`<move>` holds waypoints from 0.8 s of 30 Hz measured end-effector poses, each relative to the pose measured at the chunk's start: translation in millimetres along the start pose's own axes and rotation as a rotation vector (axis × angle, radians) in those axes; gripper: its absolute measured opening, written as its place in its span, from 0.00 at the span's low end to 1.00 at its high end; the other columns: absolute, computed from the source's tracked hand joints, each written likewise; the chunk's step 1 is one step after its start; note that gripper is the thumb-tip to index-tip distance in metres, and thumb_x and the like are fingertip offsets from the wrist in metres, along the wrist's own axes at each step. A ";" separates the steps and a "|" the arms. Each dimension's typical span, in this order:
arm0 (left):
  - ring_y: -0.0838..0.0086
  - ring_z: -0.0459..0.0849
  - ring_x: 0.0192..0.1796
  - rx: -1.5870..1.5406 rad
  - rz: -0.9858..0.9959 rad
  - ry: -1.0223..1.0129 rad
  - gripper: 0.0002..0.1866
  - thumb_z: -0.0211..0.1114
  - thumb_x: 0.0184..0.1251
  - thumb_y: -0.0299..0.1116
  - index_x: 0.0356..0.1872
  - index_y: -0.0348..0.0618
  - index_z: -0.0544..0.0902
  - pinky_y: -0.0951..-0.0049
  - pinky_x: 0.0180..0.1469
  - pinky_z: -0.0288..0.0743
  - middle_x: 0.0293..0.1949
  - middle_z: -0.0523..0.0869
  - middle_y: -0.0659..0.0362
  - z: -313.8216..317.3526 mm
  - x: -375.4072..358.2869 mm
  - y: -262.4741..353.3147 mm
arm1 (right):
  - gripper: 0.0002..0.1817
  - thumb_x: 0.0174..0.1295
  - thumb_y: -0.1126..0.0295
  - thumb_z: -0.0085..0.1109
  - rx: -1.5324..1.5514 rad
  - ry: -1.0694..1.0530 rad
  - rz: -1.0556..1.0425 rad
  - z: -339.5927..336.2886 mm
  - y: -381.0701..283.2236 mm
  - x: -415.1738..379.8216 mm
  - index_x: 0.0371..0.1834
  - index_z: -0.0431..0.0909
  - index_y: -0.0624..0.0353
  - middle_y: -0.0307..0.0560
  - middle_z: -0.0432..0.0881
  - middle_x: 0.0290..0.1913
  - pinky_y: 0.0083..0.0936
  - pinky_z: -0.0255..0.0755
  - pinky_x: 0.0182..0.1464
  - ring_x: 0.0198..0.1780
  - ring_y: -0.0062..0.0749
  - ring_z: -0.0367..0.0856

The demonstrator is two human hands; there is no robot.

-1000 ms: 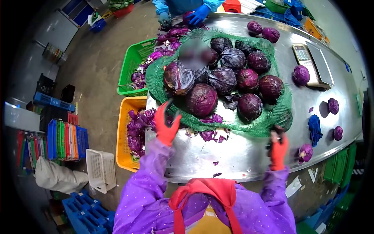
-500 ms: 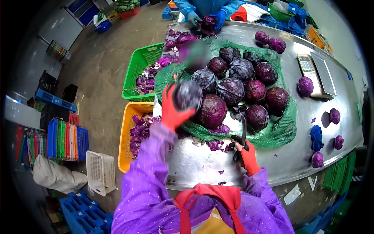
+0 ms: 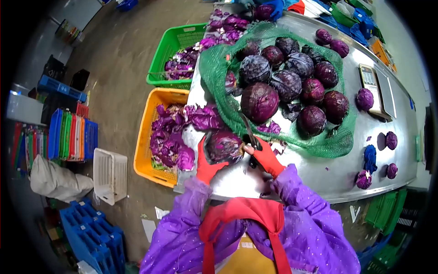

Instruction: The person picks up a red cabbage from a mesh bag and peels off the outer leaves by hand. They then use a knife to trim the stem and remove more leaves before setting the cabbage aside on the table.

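Observation:
A red cabbage [image 3: 224,147] is gripped by my left hand [image 3: 206,160], in a red glove, close to the table's near edge. My right hand [image 3: 268,157], also gloved in red, is closed round the black handle of a knife [image 3: 248,129] beside that cabbage. The blade points up and away from me, over the edge of the green mesh bag [image 3: 219,86]. Several more red cabbages [image 3: 259,102] lie on the spread mesh just beyond my hands. Loose purple leaves [image 3: 205,117] lie to the left of the held cabbage.
An orange crate [image 3: 141,150] and a green crate [image 3: 157,57], both holding cabbage leaves, stand left of the metal table [image 3: 315,182]. A scale [image 3: 378,91], small cabbages [image 3: 365,99] and a dark blue cloth [image 3: 370,159] are at right. A co-worker's blue glove [image 3: 276,9] shows at the far end.
My left hand has brought a cabbage from the left side of the mesh towards me. My right hand and the knife have moved left beside it. The view has shifted.

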State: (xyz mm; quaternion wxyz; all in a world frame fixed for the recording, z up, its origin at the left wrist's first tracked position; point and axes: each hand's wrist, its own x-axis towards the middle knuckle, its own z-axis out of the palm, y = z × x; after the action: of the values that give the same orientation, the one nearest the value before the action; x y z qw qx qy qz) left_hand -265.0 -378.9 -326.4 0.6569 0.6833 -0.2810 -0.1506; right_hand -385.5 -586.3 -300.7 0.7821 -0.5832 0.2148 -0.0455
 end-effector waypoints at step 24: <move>0.62 0.69 0.69 -0.027 -0.319 0.294 0.56 0.82 0.39 0.22 0.74 0.42 0.58 0.62 0.71 0.66 0.70 0.65 0.51 3.2 -66.0 46.8 | 0.15 0.64 0.67 0.60 -0.609 0.011 0.079 66.0 9.6 -88.4 0.50 0.71 0.62 0.64 0.80 0.41 0.42 0.74 0.44 0.41 0.60 0.80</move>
State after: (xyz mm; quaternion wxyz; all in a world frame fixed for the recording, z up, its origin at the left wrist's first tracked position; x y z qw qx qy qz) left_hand -328.2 -342.2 -291.5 0.6679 0.7247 -0.0687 -0.1552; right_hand -441.4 -495.9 -269.6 0.5711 -0.7818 0.2455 0.0483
